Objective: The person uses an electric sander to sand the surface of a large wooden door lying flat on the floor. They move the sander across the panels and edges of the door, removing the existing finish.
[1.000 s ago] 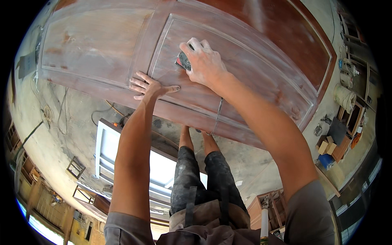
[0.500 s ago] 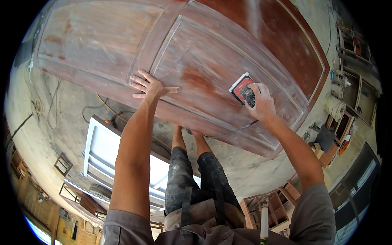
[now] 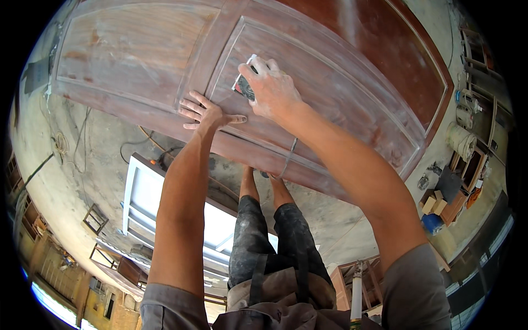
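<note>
A large reddish-brown panelled wooden door (image 3: 137, 55) lies flat in front of me, dusty and pale where it is rubbed down. My right hand (image 3: 272, 88) presses a small sanding block (image 3: 243, 86) with a red and dark face onto the left part of the middle panel. My left hand (image 3: 206, 113) lies flat with fingers spread on the door's near rail, just left of the block, holding nothing. My legs stand below the door's near edge.
A white-framed panel (image 3: 132, 192) lies on the concrete floor under my left arm. Cables (image 3: 58, 143) trail on the floor at left. Wooden frames, blocks (image 3: 434, 203) and a blue container (image 3: 433, 223) stand at right. A pale roll (image 3: 461, 140) sits further right.
My right hand slid the sanding block from the panel's upper left down to the right, then back to the left part. My left hand stayed flat on the rail.
</note>
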`<state>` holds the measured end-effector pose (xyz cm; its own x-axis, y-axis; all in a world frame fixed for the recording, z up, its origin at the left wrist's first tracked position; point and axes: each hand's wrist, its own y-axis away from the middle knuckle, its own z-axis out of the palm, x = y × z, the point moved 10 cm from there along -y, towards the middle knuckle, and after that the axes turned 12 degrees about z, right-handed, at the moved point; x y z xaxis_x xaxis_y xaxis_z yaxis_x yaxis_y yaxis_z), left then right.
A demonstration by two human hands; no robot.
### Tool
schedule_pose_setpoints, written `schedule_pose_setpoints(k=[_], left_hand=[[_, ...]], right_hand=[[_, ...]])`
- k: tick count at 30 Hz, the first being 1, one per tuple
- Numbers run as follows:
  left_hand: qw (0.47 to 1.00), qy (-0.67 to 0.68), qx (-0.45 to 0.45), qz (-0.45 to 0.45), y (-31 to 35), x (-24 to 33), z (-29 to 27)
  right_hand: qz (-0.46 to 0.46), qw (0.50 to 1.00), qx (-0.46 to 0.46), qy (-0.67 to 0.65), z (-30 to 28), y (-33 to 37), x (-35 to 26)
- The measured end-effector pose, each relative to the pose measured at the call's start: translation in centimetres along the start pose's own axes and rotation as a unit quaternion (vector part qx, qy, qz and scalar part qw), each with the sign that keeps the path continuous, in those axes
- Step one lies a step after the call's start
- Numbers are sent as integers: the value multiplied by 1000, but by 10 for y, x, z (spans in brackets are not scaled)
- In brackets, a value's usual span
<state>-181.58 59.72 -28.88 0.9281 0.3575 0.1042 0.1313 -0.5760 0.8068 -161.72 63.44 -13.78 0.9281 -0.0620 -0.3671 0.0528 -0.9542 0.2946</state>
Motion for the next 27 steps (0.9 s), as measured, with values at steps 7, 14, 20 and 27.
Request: schedule_pose_setpoints(k=[7,14,20,27], left_hand=[[1000,-18,-18,-9,0,-7,1],[998,-42,-35,-12,1,-6,3],[997,-74,-8,-31,-2,-7,4],[998,-57,1,-16,0,-11,1]], right_hand=[[43,997,-51,-25,5,120,81],[52,998,-2,-27,-3,124,96],[28,999,17,-8,8,41,1],[40,998,15,-35,17,61,13]])
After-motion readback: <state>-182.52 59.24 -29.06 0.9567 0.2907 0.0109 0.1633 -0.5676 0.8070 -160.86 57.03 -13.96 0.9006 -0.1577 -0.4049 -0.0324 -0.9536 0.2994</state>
